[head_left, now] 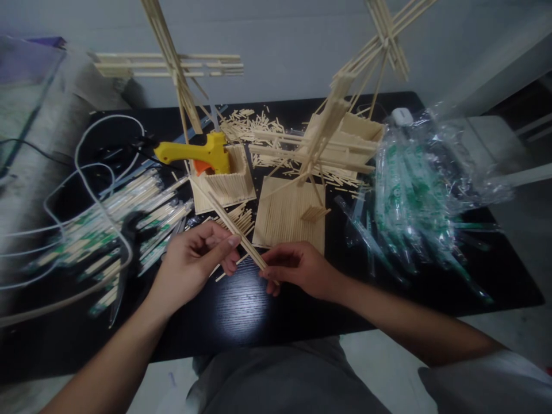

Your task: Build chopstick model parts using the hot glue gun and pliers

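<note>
Slanting between my hands is a thin bundle of wooden chopsticks (222, 214). My left hand (196, 256) pinches it near the middle, thumb on top. The lower right end is gripped by the closed fingers of my right hand (304, 267). Just beyond my right hand lies a flat panel of sticks (280, 215) with a small stick piece on it. A yellow glue gun (196, 152) rests on a small stick-built box (233, 184), past the far end of the bundle. Loose sticks (241, 218) lie behind my left hand.
Tall stick frames (172, 63) (321, 129) rise at the back. Cut stick pieces (254, 123) are scattered between them. Wrapped chopsticks (129, 224) and white cables (97, 198) cover the left side. Clear plastic wrappers (414, 190) pile up on the right of the black table (297, 316).
</note>
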A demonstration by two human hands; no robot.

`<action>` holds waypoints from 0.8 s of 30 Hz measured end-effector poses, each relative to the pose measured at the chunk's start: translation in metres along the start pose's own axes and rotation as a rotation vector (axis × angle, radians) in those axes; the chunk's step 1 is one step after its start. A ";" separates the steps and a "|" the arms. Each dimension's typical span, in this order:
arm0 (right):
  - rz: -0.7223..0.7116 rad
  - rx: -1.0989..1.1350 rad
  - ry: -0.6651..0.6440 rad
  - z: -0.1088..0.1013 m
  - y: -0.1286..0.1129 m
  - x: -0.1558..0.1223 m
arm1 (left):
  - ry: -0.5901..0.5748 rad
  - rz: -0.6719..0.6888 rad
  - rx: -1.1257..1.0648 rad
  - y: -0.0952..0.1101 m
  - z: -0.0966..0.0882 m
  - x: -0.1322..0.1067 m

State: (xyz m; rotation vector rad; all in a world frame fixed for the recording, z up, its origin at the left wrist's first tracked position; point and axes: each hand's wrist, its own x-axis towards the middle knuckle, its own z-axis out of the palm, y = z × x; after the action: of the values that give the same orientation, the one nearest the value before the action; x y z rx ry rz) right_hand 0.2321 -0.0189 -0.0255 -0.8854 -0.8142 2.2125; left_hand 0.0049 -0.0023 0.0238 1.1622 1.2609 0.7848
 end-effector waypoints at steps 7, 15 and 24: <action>0.003 -0.006 -0.019 -0.001 0.001 -0.001 | 0.002 0.039 0.016 -0.005 0.000 0.002; -0.002 0.006 -0.064 -0.001 -0.001 -0.002 | -0.104 0.048 -0.067 0.001 0.006 0.006; 0.018 0.000 -0.087 -0.001 -0.003 -0.002 | -0.152 0.027 -0.079 -0.011 0.005 0.005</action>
State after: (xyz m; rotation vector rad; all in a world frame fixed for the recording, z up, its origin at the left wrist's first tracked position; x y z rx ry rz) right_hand 0.2354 -0.0183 -0.0230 -0.8038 -0.8494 2.2799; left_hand 0.0087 -0.0018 0.0120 1.1551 1.0819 0.7454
